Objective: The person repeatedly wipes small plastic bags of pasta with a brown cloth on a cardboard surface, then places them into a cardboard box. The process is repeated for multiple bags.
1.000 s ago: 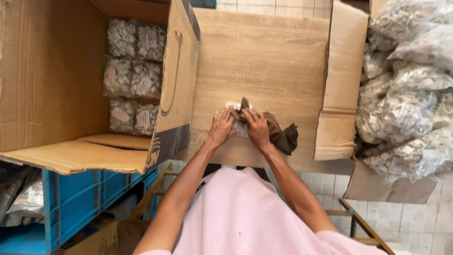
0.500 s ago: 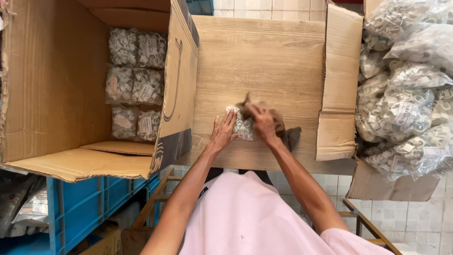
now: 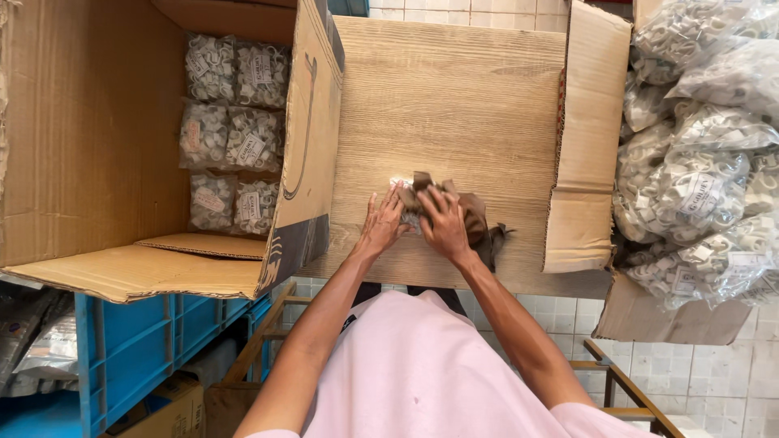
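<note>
Six clear plastic packets of small white rings (image 3: 236, 138) lay packed two across and three deep in the open cardboard carton (image 3: 89, 138) at left, each carrying a small pale rectangular label (image 3: 251, 148), some tinted pinkish. At right, a second open carton (image 3: 586, 138) brimmed with a loose heap of similar clear bags (image 3: 702, 154), white rectangular labels (image 3: 699, 193) showing through the film. On the desk (image 3: 454, 97) between the cartons, one small clear packet (image 3: 406, 199) sat under both hands, partly covered by a brown cloth.
</note>
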